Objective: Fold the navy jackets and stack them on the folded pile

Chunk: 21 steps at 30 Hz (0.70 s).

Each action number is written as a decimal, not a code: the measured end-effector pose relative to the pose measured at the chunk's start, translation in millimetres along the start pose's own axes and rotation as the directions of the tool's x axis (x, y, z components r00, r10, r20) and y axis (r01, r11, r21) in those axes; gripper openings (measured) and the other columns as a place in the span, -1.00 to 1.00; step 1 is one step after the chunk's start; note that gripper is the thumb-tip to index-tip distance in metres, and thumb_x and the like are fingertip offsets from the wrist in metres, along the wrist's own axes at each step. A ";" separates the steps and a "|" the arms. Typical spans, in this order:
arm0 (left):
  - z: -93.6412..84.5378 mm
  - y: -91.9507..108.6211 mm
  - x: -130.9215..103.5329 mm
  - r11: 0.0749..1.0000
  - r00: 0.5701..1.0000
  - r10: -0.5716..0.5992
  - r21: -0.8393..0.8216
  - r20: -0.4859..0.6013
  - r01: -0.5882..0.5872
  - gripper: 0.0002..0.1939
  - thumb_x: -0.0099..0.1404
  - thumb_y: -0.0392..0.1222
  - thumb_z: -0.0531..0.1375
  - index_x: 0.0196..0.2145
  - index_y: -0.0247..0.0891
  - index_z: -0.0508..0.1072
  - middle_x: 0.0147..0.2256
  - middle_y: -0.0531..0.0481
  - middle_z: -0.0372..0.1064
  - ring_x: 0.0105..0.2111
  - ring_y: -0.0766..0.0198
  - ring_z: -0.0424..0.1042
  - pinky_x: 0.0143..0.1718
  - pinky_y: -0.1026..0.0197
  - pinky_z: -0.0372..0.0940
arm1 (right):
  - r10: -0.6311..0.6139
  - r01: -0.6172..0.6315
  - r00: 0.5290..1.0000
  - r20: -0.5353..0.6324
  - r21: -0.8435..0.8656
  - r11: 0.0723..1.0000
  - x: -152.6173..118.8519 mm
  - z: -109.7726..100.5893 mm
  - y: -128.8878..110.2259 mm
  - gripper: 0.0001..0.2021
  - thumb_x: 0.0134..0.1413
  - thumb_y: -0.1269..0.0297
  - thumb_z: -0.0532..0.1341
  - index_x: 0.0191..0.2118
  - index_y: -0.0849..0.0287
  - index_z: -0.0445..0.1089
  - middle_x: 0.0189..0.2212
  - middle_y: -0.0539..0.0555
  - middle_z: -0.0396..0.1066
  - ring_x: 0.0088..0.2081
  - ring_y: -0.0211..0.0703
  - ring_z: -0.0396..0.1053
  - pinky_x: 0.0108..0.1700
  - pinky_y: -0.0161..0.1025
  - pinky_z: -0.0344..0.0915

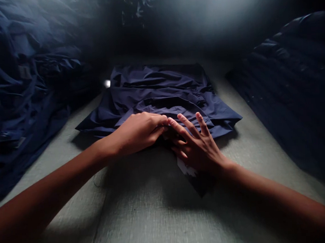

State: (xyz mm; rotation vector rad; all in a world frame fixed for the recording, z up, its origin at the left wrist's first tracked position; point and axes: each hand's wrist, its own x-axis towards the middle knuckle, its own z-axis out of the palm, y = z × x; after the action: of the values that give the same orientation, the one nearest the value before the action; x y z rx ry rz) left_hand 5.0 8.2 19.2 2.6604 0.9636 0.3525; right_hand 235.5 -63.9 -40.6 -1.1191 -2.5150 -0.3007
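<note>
A navy garment (160, 83) with gathered, wrinkled fabric lies folded in front of me. My left hand (141, 128) is at its near edge, the fingers and thumb pinched together on the cloth there. Beside it, my right hand (198, 145) has its fingers spread, some of the tips reaching over the garment's front edge. The fingertips of both hands meet near the middle, where dark shadow hides the detail. Beneath my right palm shows a small white and dark piece (186, 167), partly covered; I cannot tell what it is.
A large heap of crumpled navy fabric (25, 82) rises along the left side. More dark blue cloth (292, 88) is piled on the right. Pale cloth covers the table (141, 218). The background is dim, with a hazy glow at the upper right.
</note>
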 end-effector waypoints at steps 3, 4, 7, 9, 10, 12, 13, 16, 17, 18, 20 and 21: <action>-0.5 1.9 -0.8 1.000 1.000 0.018 -0.004 -0.012 -0.018 -0.78 0.48 -0.19 0.10 -0.08 -0.15 0.55 -0.14 0.00 0.59 -0.21 0.23 0.56 -0.28 0.28 0.29 | -0.002 0.001 1.000 -0.009 -0.062 0.998 -0.9 1.7 -4.5 -0.45 0.40 0.27 0.20 0.43 -0.13 0.18 0.49 0.02 -0.01 0.51 0.16 -0.13 0.49 0.41 -0.35; -0.9 2.8 -1.2 1.000 1.000 0.021 -0.002 -0.017 -0.021 -0.78 0.49 -0.18 0.10 -0.07 -0.15 0.55 -0.13 0.00 0.59 -0.20 0.22 0.56 -0.27 0.28 0.31 | 0.001 -0.002 1.000 -0.010 -0.070 0.998 -1.4 2.4 -5.4 -0.44 0.40 0.30 0.19 0.43 -0.15 0.17 0.50 0.01 -0.02 0.51 0.16 -0.16 0.49 0.41 -0.36; -2.2 5.8 -2.3 1.000 0.999 0.026 0.013 -0.030 -0.026 -0.77 0.49 -0.18 0.11 -0.03 -0.15 0.55 -0.12 -0.01 0.59 -0.20 0.21 0.57 -0.25 0.27 0.33 | 0.016 -0.017 1.000 -0.011 -0.062 0.998 -2.7 4.2 -6.5 -0.43 0.39 0.35 0.19 0.41 -0.24 0.19 0.51 -0.07 -0.07 0.52 0.17 -0.22 0.50 0.41 -0.34; -2.6 7.3 -2.8 0.999 0.999 0.034 0.030 -0.031 -0.033 -0.78 0.50 -0.18 0.11 -0.02 -0.15 0.54 -0.11 0.00 0.59 -0.18 0.20 0.57 -0.26 0.27 0.32 | 0.020 -0.020 1.000 -0.005 -0.046 0.999 -2.9 4.8 -6.7 -0.44 0.38 0.34 0.20 0.40 -0.24 0.21 0.51 -0.10 -0.10 0.53 0.17 -0.23 0.50 0.42 -0.33; -2.5 7.6 -3.0 0.998 0.999 0.039 0.040 -0.030 -0.038 -0.78 0.51 -0.18 0.11 -0.02 -0.15 0.54 -0.10 0.00 0.59 -0.18 0.20 0.57 -0.27 0.27 0.32 | 0.023 -0.024 1.000 -0.002 -0.038 0.999 -2.7 4.8 -6.8 -0.45 0.38 0.34 0.21 0.39 -0.23 0.23 0.51 -0.09 -0.10 0.53 0.17 -0.24 0.49 0.42 -0.33; -1.8 7.5 -3.3 0.997 0.998 0.049 0.060 -0.028 -0.047 -0.78 0.52 -0.16 0.10 -0.03 -0.16 0.53 -0.09 -0.01 0.58 -0.17 0.19 0.57 -0.27 0.26 0.31 | 0.029 -0.029 1.000 0.005 -0.027 0.999 -1.7 4.7 -7.3 -0.48 0.37 0.33 0.21 0.37 -0.19 0.26 0.51 -0.06 -0.09 0.52 0.18 -0.23 0.49 0.44 -0.34; -1.3 7.2 -3.5 0.996 0.998 0.057 0.067 -0.024 -0.055 -0.78 0.52 -0.15 0.10 -0.03 -0.17 0.53 -0.09 -0.01 0.58 -0.17 0.19 0.57 -0.27 0.26 0.31 | 0.030 -0.030 1.000 0.007 -0.023 0.999 -1.0 4.5 -7.5 -0.49 0.37 0.33 0.22 0.36 -0.17 0.27 0.51 -0.05 -0.08 0.52 0.18 -0.21 0.49 0.45 -0.34; -0.2 6.4 -4.2 0.993 0.996 0.091 0.079 -0.004 -0.091 -0.79 0.52 -0.17 0.09 -0.07 -0.19 0.53 -0.13 -0.02 0.56 -0.19 0.21 0.55 -0.25 0.25 0.31 | 0.013 -0.013 1.000 0.008 -0.019 1.000 0.5 3.9 -7.4 -0.58 0.37 0.36 0.20 0.28 -0.07 0.37 0.49 0.03 -0.01 0.51 0.18 -0.15 0.48 0.46 -0.32; 0.0 6.4 -4.5 0.991 0.994 0.107 0.081 -0.001 -0.107 -0.79 0.52 -0.18 0.10 -0.06 -0.18 0.53 -0.15 -0.02 0.55 -0.19 0.21 0.54 -0.24 0.25 0.31 | -0.008 0.008 1.000 0.002 -0.018 1.000 0.7 3.6 -6.6 -0.64 0.37 0.37 0.20 0.22 -0.02 0.42 0.47 0.06 0.04 0.50 0.17 -0.11 0.48 0.45 -0.30; 0.1 6.7 -4.8 0.989 0.992 0.125 0.084 0.001 -0.125 -0.79 0.52 -0.18 0.10 -0.05 -0.17 0.53 -0.15 -0.02 0.54 -0.19 0.22 0.53 -0.22 0.25 0.31 | -0.036 0.036 0.999 -0.014 -0.015 0.999 0.5 3.2 -5.4 -0.71 0.37 0.37 0.19 0.13 0.02 0.47 0.45 0.08 0.09 0.48 0.15 -0.06 0.48 0.43 -0.27; 0.5 7.6 -5.7 0.983 0.988 0.156 0.101 0.007 -0.155 -0.79 0.52 -0.20 0.10 -0.03 -0.17 0.52 -0.16 -0.02 0.51 -0.19 0.22 0.51 -0.20 0.24 0.31 | -0.095 0.096 0.991 -0.096 0.005 0.995 -0.4 1.7 -1.2 -0.84 0.35 0.37 0.20 -0.08 0.07 0.53 0.36 0.11 0.23 0.42 0.10 0.09 0.47 0.35 -0.14; 1.1 8.0 -6.3 0.980 0.986 0.164 0.115 0.021 -0.165 -0.80 0.52 -0.21 0.09 -0.05 -0.18 0.51 -0.17 -0.03 0.50 -0.20 0.22 0.49 -0.20 0.24 0.30 | -0.115 0.120 0.981 -0.158 0.022 0.992 -1.0 0.4 1.6 -0.88 0.33 0.37 0.22 -0.16 0.08 0.52 0.29 0.12 0.31 0.36 0.07 0.18 0.45 0.30 -0.04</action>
State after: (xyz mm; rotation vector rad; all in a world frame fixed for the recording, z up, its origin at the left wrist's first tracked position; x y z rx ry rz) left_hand 5.3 -2.0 20.2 2.8541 0.7850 0.3249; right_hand 237.1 -63.4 -41.2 -0.8994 -2.4419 -0.3650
